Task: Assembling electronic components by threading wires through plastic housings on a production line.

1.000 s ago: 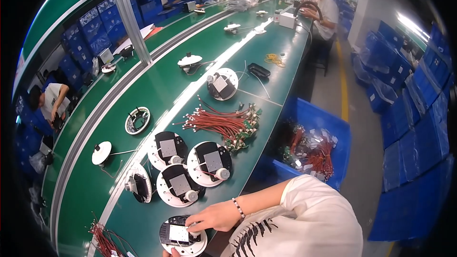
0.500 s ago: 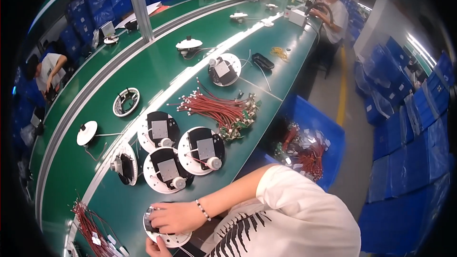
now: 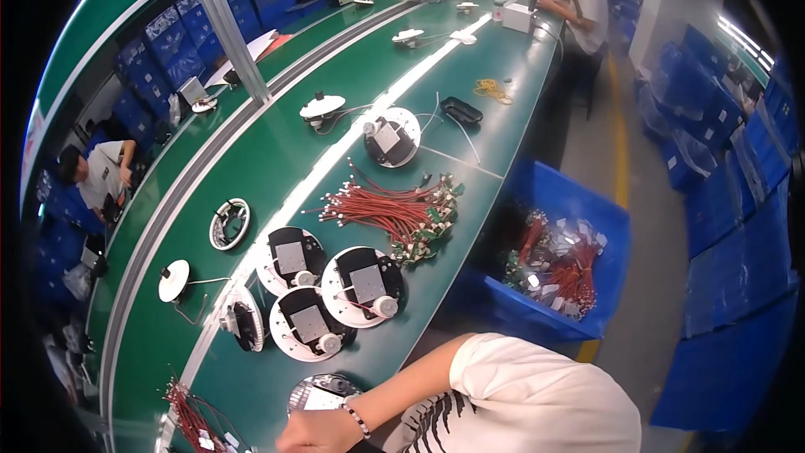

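Note:
My right hand, with a beaded bracelet at its wrist, is at the lower edge of the picture. Its fingers curl down and look closed; their tips, and whatever they hold, are hidden. Just beyond the hand lies a round assembly with a white plate and a clear or grey ribbed part, partly covered by the wrist. My left hand is out of the picture. Farther up the bench are several round white units with black brackets, such as this one, each carrying a silver box and a round white knob-like part.
Red wire bundles with green boards lie on the bench. More red wires are at the lower left. A blue bin of wires stands at right. White discs sit on the green belt. Two people work farther off.
My right hand has come off the round assembly and moved toward the lower edge. My left hand has left the picture. The view has shifted, uncovering more of the blue bin.

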A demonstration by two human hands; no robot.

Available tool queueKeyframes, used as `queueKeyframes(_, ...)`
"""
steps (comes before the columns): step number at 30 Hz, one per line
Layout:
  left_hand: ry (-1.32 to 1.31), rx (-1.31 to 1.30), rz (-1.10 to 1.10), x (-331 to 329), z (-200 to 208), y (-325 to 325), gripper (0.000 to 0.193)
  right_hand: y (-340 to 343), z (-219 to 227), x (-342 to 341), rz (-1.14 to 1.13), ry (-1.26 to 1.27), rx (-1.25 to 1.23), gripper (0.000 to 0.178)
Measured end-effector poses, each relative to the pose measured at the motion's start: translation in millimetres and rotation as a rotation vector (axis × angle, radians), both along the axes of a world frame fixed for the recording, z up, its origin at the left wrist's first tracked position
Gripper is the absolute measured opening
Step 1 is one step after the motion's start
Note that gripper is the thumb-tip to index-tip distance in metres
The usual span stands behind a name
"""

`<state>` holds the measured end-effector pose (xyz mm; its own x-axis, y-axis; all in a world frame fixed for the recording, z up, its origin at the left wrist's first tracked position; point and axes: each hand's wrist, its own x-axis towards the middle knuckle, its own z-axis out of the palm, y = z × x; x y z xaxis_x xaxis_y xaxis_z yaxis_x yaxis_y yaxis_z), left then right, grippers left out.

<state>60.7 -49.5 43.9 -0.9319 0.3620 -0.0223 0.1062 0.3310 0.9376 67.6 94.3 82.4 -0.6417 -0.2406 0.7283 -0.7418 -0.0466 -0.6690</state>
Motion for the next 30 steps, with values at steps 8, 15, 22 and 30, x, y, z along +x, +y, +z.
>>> queueKeyframes(8,-0.036,-0.032,0.03,2.0,-14.0,-8.4,0.034,23.7,49.3,9.2,0.055,-0.509,-0.449,0.032)
queueKeyframes(15,-0.003,0.098,0.107,7.6,-4.9,12.2,0.02,31.7,27.6,-12.3,-0.186,-0.322,-0.039,0.022)
queueKeyframes(22,-0.013,0.119,0.255,8.4,-7.7,-0.4,0.016,50.9,35.0,-21.8,-0.249,-0.271,0.049,0.014)
queueKeyframes(30,-0.055,0.126,0.25,-0.9,0.5,-2.5,0.017,54.9,29.0,-34.7,-0.365,-0.116,0.48,0.007)
